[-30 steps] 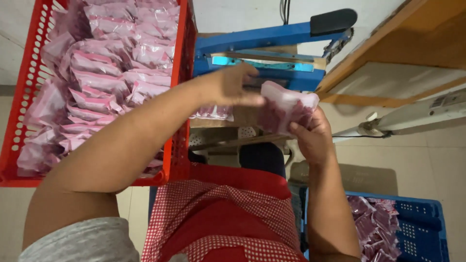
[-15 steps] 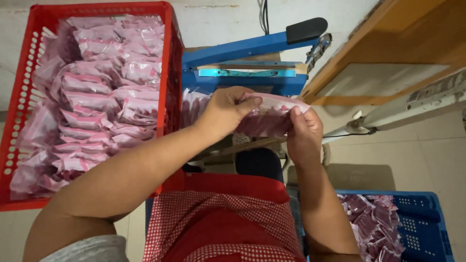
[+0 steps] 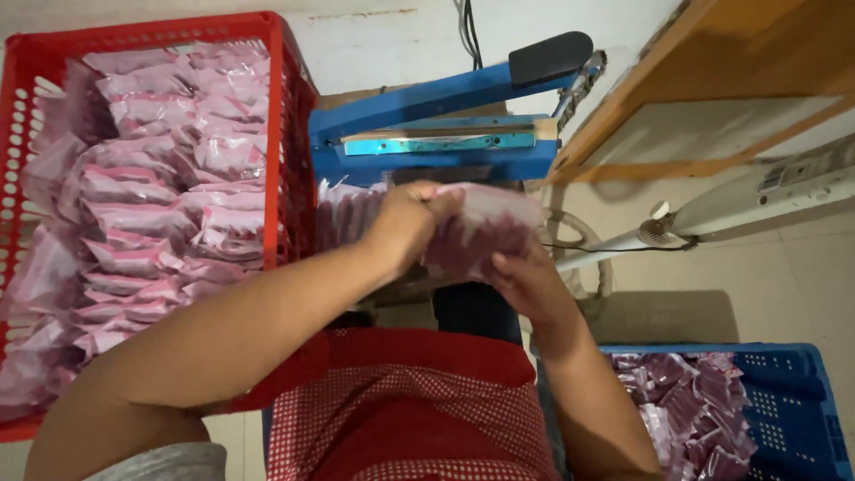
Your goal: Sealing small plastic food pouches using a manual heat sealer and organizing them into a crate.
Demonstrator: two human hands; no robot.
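Left hand (image 3: pixel 411 218): closed over top edge of pouch (image 3: pixel 485 233).
Right hand (image 3: pixel 525 283): cupped under pouch, fingers gripping.
Pouch: clear, dark-red fill, between both hands, just below sealer (image 3: pixel 436 147).
Left of hands: red crate (image 3: pixel 294 134), pink packs.
Below right hand: blue crate (image 3: pixel 802 392).
Handling: judged best to keep the pouch mouth flat and level.

Both hands are on one clear plastic pouch (image 3: pixel 485 233) full of dark red stuff, held right in front of the blue heat sealer (image 3: pixel 445 134). The left hand (image 3: pixel 411 223) grips its top edge, and the right hand (image 3: pixel 525 283) cups it from underneath. A red crate (image 3: pixel 289 134) on the left is stuffed with pink packets (image 3: pixel 151 205). A blue crate (image 3: pixel 784 401) at lower right holds more dark red pouches (image 3: pixel 686 401). Red checked apron (image 3: pixel 401 419) at the bottom.
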